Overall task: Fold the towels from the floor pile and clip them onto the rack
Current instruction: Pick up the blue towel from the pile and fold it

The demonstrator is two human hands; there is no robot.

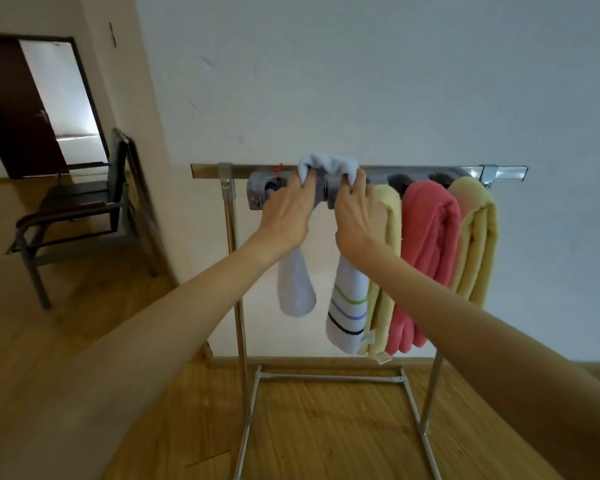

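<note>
The left hand and the right hand both pinch the bunched top of a soft white towel with coloured stripes. It sits at the grey clip bar of the shiny metal rack. The towel's long ends hang straight down toward 6 o'clock, and at its 3 o'clock hang a pale yellow towel, a pink towel and another yellow towel.

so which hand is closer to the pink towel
Right. The right hand grips the white towel at the rack's clip bar, with only a yellow towel between it and the pink towel. The left hand is further left.
</note>
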